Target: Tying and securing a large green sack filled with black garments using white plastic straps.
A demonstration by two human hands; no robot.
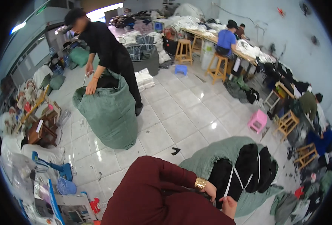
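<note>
In front of me a green woven sack [199,157] lies open on the floor around bundles of black cloth [245,161]. White straps [231,179] run over the bundles in a V and a separate line. My right hand [229,206] pinches the lower end of one white strap. Beside it, at the near edge of the bundles, is my left hand [210,190], a gold bracelet [200,183] on its wrist. Its fingers are curled in, partly hidden, and what they hold cannot be made out.
Across the floor a person in black [107,48] grips the rim of an upright full green sack [109,112]. A pink stool [258,121] stands beyond my sack, wooden stools [286,123] to the right. A blue dustpan [65,171] and basket [66,185] are at left.
</note>
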